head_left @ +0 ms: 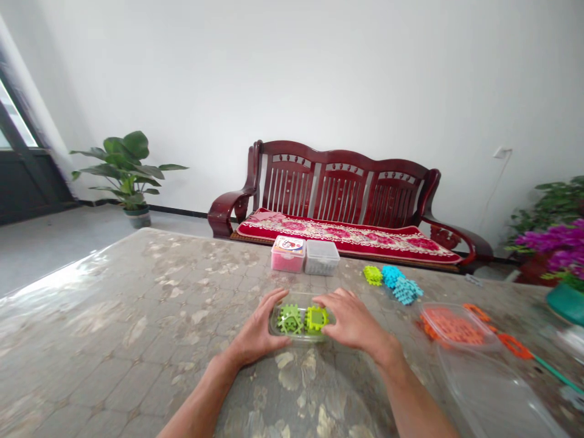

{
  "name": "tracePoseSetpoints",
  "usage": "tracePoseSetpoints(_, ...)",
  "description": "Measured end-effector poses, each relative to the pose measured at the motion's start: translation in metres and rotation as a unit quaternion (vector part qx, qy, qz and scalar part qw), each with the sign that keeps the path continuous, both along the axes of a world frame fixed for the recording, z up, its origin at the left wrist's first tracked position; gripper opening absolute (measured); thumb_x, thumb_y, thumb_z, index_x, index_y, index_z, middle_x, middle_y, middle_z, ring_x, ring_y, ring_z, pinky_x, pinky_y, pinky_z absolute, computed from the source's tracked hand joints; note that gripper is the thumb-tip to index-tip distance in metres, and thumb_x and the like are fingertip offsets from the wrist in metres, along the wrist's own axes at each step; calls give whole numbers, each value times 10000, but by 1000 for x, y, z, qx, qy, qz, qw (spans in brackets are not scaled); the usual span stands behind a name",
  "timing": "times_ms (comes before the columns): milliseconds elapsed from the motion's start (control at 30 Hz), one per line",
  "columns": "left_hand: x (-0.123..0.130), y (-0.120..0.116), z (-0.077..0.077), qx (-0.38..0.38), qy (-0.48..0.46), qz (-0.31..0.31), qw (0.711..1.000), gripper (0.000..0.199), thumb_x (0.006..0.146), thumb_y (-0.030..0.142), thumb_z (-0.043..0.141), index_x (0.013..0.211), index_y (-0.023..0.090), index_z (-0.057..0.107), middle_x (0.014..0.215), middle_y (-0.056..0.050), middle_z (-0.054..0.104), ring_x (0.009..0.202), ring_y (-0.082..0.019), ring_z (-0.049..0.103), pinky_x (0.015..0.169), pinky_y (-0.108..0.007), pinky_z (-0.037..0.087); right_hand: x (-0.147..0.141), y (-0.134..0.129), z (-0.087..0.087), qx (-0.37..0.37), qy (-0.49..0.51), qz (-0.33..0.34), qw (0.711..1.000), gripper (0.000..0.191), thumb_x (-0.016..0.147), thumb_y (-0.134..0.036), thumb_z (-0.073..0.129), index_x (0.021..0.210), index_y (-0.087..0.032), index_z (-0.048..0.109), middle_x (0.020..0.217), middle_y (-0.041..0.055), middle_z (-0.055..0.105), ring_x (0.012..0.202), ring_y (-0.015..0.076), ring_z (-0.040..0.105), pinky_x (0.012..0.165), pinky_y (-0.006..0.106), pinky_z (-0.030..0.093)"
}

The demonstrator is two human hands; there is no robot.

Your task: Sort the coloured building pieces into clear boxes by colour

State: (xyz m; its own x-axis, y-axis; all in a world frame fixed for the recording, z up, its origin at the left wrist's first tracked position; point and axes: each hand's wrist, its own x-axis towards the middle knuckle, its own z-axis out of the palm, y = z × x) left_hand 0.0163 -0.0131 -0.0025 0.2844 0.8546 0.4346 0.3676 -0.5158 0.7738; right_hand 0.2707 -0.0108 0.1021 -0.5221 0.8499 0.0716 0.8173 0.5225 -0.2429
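A clear plastic container (298,338) sits on the patterned tabletop between my hands. Inside it are two green toothed pieces: a duller green one (290,319) on the left and a yellow-green one (316,318) on the right. My left hand (261,328) is wrapped round the container's left end, thumb at the near side and fingers at the far side. Around the right end, my right hand (350,319) grips the rim, its thumb close to the yellow-green piece.
Behind stand a pink-filled box (288,260) and a clear box (322,258). To the right lie yellow-green (373,275) and blue pieces (406,291), an orange-filled container (456,327), a clear lid (497,395) and a teal flowerpot (566,303).
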Motion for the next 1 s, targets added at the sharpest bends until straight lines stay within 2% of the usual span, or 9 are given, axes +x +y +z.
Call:
tracePoseSetpoints(167,0,0,-1,-4,0,-1,1000,891,678,359,835,1448,208,413,1493,-154,420,1397,-358,395,1170,-518,328,11,5,6,-6,49,-9,999,471,744,-179,624,1205,-259,675,1153,39,716,1096,230,582,987,357,399)
tracePoseSetpoints(333,0,-1,2,-9,4,1,1000,900,671,338,836,1453,215,408,1495,-154,422,1399,-358,393,1172,-526,324,33,17,6,-13,61,-60,996,426,772,-147,560,1171,-227,687,1144,52,729,1076,224,622,969,340,430)
tracePoseSetpoints(433,0,-1,2,-16,2,2,1000,895,667,332,839,1450,220,420,1498,-151,424,1403,-357,392,1177,-526,319,51,22,1,-26,39,-92,995,473,740,-120,555,1188,-216,673,1162,61,723,1077,226,636,958,332,440)
tracePoseSetpoints(567,-2,1,-2,-15,0,5,1000,904,656,348,847,1449,224,431,1504,-149,423,1398,-368,401,1175,-529,320,67,20,-7,-63,-51,-115,990,562,641,-112,633,1190,-230,668,1219,78,689,1147,281,598,967,369,434)
tracePoseSetpoints(700,-3,2,-4,-9,2,4,1000,899,654,351,847,1444,219,438,1503,-154,424,1401,-374,396,1174,-528,321,66,15,-7,-92,-98,-120,984,656,579,-114,692,1218,-253,641,1236,77,669,1158,302,580,959,386,442)
tracePoseSetpoints(1000,-1,-1,2,-16,4,4,1000,899,659,350,848,1446,223,434,1501,-147,421,1396,-368,400,1175,-532,326,61,14,-7,-60,-100,-137,984,642,638,-3,547,1238,-215,637,1283,117,661,1194,322,594,991,430,445)
